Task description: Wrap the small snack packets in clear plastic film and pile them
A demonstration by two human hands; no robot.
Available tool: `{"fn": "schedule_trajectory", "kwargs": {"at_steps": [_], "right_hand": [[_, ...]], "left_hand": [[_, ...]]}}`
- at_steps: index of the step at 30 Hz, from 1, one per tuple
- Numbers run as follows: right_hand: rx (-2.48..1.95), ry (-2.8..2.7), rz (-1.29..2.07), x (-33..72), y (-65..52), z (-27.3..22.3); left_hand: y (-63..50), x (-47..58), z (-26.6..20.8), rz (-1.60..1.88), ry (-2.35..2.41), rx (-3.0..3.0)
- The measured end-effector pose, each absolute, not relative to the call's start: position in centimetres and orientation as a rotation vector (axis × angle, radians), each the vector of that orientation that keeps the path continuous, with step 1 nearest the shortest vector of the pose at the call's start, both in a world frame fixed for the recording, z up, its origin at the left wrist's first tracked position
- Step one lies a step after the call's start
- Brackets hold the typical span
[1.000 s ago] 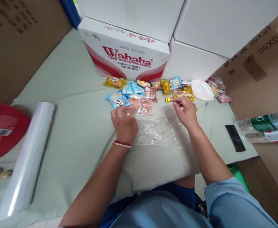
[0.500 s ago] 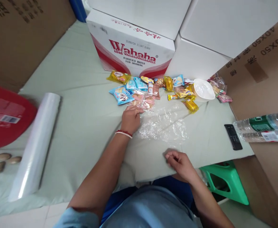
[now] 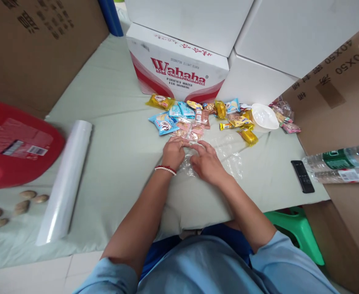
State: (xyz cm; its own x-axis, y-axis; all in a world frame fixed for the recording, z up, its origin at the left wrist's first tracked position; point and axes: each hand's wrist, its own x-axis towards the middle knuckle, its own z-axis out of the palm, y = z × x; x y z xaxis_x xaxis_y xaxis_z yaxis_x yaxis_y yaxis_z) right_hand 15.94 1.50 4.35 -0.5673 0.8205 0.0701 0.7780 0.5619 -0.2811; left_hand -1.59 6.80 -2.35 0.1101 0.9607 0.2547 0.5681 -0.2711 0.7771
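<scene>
A crumpled clear plastic bag lies flat on the cloth-covered table in front of me. My left hand is closed on its upper left edge, fingers bent over the plastic. My right hand rests on the same bag, its forefingers stretched towards my left fingertips and its thumb lower down. The two hands almost meet at the bag's upper edge. Just beyond them are pink-wrapped snack packets, with a blue snack packet to their left and a brown packet behind.
Several yellow packets lie by a white bowl. Behind stands a Wahaha carton. A roll of plastic film, a red container and stones are left. A phone and water bottles lie right; a green stool stands below.
My right hand has moved up and left from the table's front edge onto the plastic bag, beside my left hand. The left hand has stayed at the bag's edge. The view has shifted slightly.
</scene>
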Motion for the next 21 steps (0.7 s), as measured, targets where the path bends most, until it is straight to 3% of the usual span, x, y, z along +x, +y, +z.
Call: {"fn": "schedule_trajectory", "kwargs": {"at_steps": [7,12,17,21], "right_hand": [[-1.377,-2.659,0.289,17.6,-4.1,6.1],[-1.293,-2.485,0.640,17.7,-7.7,6.6],[-1.734,-2.103,0.282,17.2,-2.1,4.9],[-1.867,-2.193,0.391,16.4,1.4,4.0]], "left_hand": [[6.4,-0.7,-2.4,1.048,1.554,1.898],[5.7,-0.5,-2.6,0.995,1.572,1.905],[5.6,-0.5,-2.5,1.001,1.583,1.904],[5.6,-0.5,-2.1,0.973,1.580,1.894]]}}
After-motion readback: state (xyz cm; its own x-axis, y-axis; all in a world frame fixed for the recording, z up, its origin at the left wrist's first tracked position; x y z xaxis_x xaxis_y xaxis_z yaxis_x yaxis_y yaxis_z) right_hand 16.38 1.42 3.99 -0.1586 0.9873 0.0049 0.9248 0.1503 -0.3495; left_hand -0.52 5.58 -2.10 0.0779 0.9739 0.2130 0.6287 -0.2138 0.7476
